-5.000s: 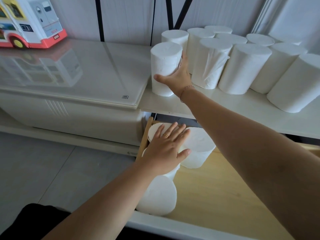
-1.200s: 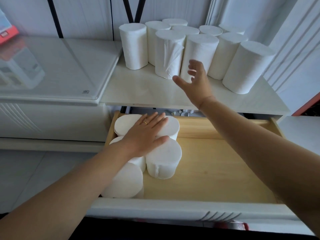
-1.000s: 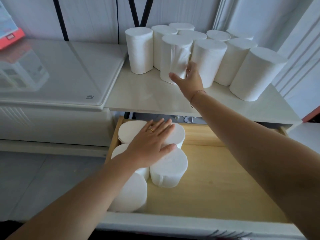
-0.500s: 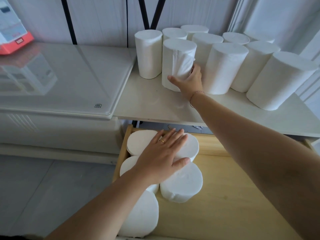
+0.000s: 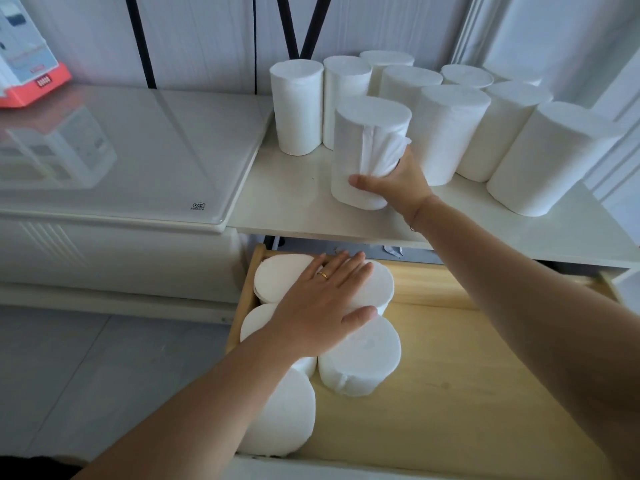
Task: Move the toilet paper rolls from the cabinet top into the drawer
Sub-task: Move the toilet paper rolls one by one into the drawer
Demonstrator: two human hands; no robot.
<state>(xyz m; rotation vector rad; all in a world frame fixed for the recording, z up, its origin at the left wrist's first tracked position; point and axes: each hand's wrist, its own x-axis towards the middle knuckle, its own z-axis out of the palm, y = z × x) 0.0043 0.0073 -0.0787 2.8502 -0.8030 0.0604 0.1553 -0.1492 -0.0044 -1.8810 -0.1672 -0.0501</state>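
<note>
The right grip [image 5: 398, 181] curls round the lower part of an upright toilet paper roll [image 5: 363, 140], thumb in front, over the worktop [image 5: 287, 209]. The other standing rolls [image 5: 450, 133] crowd just behind that grip. Below it, the left grip [image 5: 322, 306] lies flat, fingers straight, on the stored rolls [image 5: 360, 362] in the drawer [image 5: 450, 393].

Matt paper rolls [image 5: 446, 129], pale wood drawer [image 5: 467, 393], glossy glass top [image 5: 138, 150]
</note>
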